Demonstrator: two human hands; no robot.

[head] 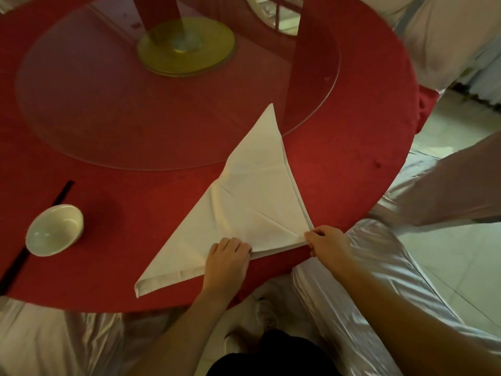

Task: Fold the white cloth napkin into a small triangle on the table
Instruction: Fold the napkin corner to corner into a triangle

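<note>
The white cloth napkin [252, 202] is lying flat on the red table [352, 164] as a large triangle, close to the near edge and right of centre. One point is reaching far, up onto the rim of the glass turntable [108, 109]; another is stretching to the near left, and the third is sitting at the near right corner. Crease lines are running across its middle, and doubled layers are showing along the right edge.

The left hand [227, 256] is resting palm-down on the near edge of the napkin, fingers curled under at the knuckles and pressing on the cloth; whether it is actually gripping a layer cannot be told. The right hand [326, 241] is sitting at the near right corner, thumb and fingertips closed together and pinching the stacked layers at that tip.

To the left, well apart from the napkin, a pale bowl [54, 230] is tilting on its side, lying over a dark chopstick [32, 234] that is running diagonally beneath it. At the far centre of the turntable a gold round base [187, 47] is showing through the glass. Shiny silver chair covers [360, 280] are crowding the near and right sides of the table.
</note>
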